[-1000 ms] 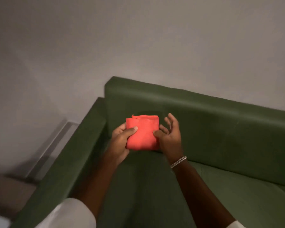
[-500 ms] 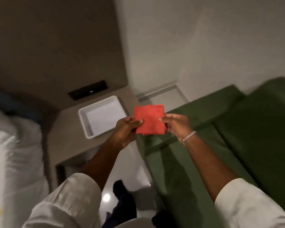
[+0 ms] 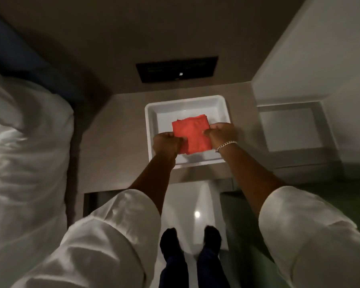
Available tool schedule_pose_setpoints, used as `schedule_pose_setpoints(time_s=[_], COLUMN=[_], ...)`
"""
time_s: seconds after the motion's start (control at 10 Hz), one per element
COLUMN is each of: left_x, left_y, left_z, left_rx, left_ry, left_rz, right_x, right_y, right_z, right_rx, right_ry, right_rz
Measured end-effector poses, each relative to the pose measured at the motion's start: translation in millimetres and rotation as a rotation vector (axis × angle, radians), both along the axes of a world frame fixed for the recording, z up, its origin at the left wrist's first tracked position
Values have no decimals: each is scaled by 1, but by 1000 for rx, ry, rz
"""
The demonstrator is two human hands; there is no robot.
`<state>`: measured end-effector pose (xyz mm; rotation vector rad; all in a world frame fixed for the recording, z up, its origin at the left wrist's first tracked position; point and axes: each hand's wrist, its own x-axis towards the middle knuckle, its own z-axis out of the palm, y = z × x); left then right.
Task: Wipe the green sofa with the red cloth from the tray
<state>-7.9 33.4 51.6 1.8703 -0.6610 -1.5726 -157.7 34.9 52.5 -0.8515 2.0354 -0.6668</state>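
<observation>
A folded red cloth (image 3: 191, 134) is held flat over the white tray (image 3: 152, 113), which sits on a beige bedside table (image 3: 121, 142). My left hand (image 3: 166, 143) pinches the cloth's left edge and my right hand (image 3: 221, 134), with a silver bracelet at the wrist, pinches its right edge. Whether the cloth touches the tray floor I cannot tell. Only a dim strip of the green sofa (image 3: 357, 196) shows at the lower right.
A bed with white bedding (image 3: 25, 152) fills the left side. A black wall panel (image 3: 177, 68) sits above the table. A white recessed ledge (image 3: 289, 129) lies to the right. My feet (image 3: 190, 242) stand on glossy white floor.
I have turned left, away from the sofa, toward the bedside table. Both hands carried the red cloth from over the sofa seat to over the white tray.
</observation>
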Motion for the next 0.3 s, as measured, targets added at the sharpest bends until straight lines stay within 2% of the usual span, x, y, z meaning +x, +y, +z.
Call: schedule_pose_setpoints(time_s=[0.1, 0.2, 0.3], left_x=[2, 3, 3], left_y=[-17, -27, -23], left_z=[-51, -75, -57], left_rx=[-2, -16, -59], left_ry=[-116, -171, -320], left_rz=[-69, -78, -172], right_x=[8, 12, 11], right_y=[-11, -12, -7], right_z=[-56, -82, -67], right_rx=[22, 2, -68], right_ry=[27, 14, 119], right_rz=[-56, -97, -48])
